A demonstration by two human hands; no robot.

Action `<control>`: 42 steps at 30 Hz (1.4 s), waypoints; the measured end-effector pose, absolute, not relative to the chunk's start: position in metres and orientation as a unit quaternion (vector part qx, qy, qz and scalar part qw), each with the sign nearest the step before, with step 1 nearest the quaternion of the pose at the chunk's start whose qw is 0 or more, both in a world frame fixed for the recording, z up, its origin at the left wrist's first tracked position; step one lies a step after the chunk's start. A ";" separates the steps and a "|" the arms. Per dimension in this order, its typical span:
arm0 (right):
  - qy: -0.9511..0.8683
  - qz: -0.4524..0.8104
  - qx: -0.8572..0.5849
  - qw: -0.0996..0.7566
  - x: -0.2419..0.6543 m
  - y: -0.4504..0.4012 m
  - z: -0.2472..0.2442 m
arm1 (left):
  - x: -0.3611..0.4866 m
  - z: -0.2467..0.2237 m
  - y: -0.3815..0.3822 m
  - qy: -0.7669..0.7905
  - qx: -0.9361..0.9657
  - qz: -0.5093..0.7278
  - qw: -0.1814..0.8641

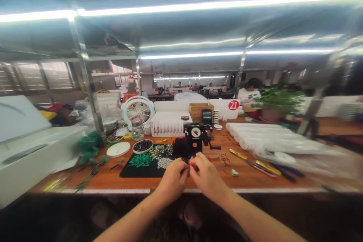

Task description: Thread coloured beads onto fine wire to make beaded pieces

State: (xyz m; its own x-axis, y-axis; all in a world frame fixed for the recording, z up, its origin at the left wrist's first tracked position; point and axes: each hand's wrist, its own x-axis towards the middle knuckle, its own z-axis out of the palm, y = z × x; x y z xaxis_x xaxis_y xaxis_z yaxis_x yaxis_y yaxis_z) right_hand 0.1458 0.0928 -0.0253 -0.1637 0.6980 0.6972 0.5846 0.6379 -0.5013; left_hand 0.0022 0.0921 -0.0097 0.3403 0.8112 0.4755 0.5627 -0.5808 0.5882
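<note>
A round fan stands left of a cardboard box, a potted plant right.

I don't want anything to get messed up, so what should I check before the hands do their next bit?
1. Left hand and right hand close together above the table edge: ok.
2. Can see what the fingers hold: cannot tell, too small and partly hidden.
3. Green pieces, colorful beads and silvery beads on the black mat: ok.
4. Black pieces inside their round white dish: ok.
5. Crank handle of the black machine not touched by either hand: ok.
6. Wood beside the machine tidy: not ok, thin dark bits are scattered there.
</note>
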 end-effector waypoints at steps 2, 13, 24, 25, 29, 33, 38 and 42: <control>-0.729 0.092 -0.451 0.507 0.145 0.095 -0.027 | 0.003 -0.011 0.090 0.417 0.821 0.376 0.108; -0.680 0.426 -0.439 0.404 0.156 0.121 -0.009 | -0.019 -0.020 0.104 0.268 0.923 0.214 -0.176; -0.731 0.357 -0.412 0.410 0.173 0.113 -0.010 | -0.002 -0.015 0.095 0.466 0.692 0.415 0.362; -0.737 0.345 -0.404 0.417 0.173 0.109 -0.011 | -0.002 -0.015 0.094 0.468 0.650 0.424 0.422; -0.756 0.244 -0.385 0.470 0.168 0.094 -0.018 | 0.002 -0.020 0.092 0.441 0.517 0.463 0.570; -0.760 0.066 -0.354 0.541 0.157 0.082 -0.023 | 0.011 -0.023 0.089 0.396 0.431 0.486 0.649; -0.656 0.153 -0.406 0.618 0.155 0.093 -0.028 | 0.019 -0.023 0.091 0.387 0.420 0.506 0.646; -0.613 0.139 -0.436 0.644 0.162 0.104 -0.031 | 0.020 -0.026 0.096 0.393 0.432 0.508 0.633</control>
